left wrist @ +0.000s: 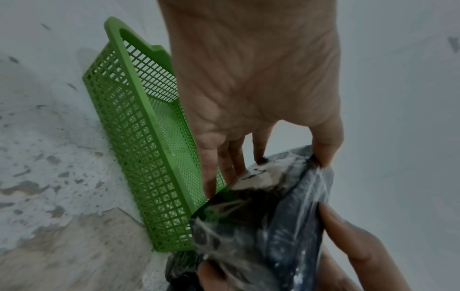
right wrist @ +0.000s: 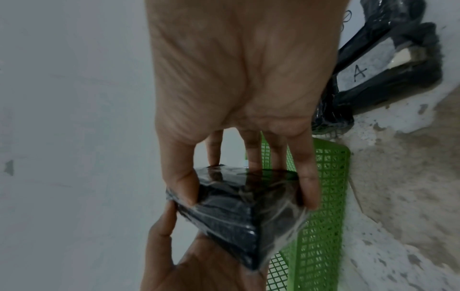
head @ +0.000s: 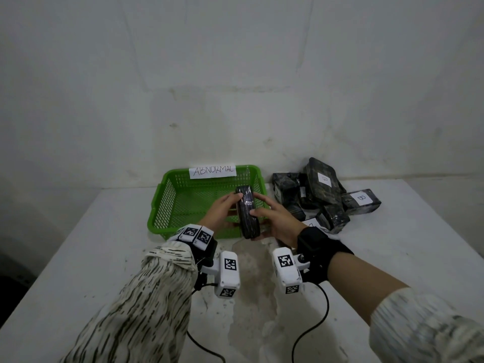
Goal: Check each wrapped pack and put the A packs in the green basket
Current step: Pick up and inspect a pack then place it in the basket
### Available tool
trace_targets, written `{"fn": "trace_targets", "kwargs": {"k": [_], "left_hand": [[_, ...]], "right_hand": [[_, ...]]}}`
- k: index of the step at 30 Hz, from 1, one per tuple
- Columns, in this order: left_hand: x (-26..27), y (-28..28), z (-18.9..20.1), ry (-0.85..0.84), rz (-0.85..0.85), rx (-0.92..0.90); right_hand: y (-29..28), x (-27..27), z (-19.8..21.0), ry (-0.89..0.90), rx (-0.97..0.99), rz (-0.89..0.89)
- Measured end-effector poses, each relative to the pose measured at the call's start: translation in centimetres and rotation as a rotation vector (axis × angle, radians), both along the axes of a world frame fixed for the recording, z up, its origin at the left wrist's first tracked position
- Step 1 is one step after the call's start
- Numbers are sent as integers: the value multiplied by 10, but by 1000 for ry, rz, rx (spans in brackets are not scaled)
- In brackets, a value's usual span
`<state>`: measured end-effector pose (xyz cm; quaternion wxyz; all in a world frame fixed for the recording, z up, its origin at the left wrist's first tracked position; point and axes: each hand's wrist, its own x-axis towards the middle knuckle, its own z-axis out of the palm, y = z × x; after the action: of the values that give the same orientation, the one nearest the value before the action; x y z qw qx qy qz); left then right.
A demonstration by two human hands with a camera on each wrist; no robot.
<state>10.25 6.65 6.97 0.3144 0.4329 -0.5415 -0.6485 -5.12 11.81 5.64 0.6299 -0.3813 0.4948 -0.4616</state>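
Note:
A black pack (head: 246,214) wrapped in clear film stands on edge above the front of the green basket (head: 167,195). Both hands hold it: my left hand (head: 224,207) grips its left side and my right hand (head: 272,216) its right side. The left wrist view shows the pack (left wrist: 263,222) with my left fingers (left wrist: 326,149) on its far end. In the right wrist view the pack (right wrist: 239,208) is pinched between thumb and fingers (right wrist: 308,183), over the basket (right wrist: 321,226). No letter label shows on this pack.
A pile of black wrapped packs (head: 322,192) lies right of the basket, some labelled B (head: 362,198); one labelled A (right wrist: 359,71) shows in the right wrist view. A paper sign reading ABNORMAL (head: 212,171) hangs on the basket's back rim. The white table (head: 78,244) has worn patches.

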Motion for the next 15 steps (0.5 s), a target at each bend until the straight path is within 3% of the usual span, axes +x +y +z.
{"fn": "trace_targets", "kwargs": {"k": [15], "left_hand": [[0, 4, -2, -37, -64, 15]], "right_hand": [[-5, -2, -3, -24, 24, 24]]}}
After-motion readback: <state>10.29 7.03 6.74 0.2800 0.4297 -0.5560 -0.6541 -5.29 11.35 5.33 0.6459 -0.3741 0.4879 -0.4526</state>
